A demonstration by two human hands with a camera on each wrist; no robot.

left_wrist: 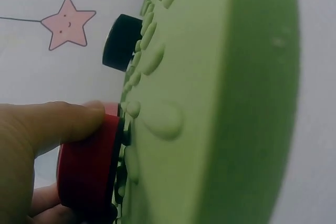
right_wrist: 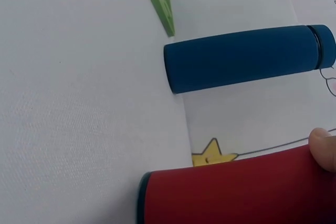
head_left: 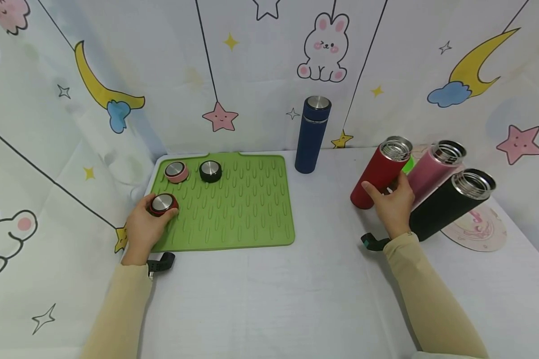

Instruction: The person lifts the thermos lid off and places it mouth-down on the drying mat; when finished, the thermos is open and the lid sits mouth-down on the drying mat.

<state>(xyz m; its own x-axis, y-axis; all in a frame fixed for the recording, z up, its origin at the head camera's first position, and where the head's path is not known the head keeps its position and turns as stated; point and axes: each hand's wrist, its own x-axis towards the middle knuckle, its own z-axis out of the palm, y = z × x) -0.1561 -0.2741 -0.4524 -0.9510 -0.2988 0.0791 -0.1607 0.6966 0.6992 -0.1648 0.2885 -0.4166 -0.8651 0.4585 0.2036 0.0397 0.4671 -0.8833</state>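
Observation:
My left hand (head_left: pixel 144 228) grips a red bottle lid (head_left: pixel 163 203) with a silver top, at the left side of the green drying mat (head_left: pixel 238 214). In the left wrist view the thumb lies along the side of the red lid (left_wrist: pixel 89 166), which is right at the mat's nubs. On the right, my right hand (head_left: pixel 393 204) holds a red thermos bottle (head_left: pixel 376 174), uncapped, its steel mouth showing. Its base is close to the white table in the right wrist view, where only a fingertip shows on the red bottle (right_wrist: pixel 236 192).
A pink lid (head_left: pixel 176 172) and a black lid (head_left: pixel 210 171) sit on the mat's back left. Behind stands a capped blue thermos (head_left: pixel 312 137). Uncapped pink (head_left: pixel 431 172) and black (head_left: pixel 449 204) bottles stand by my right hand, near a round pale pink mat (head_left: pixel 482 232).

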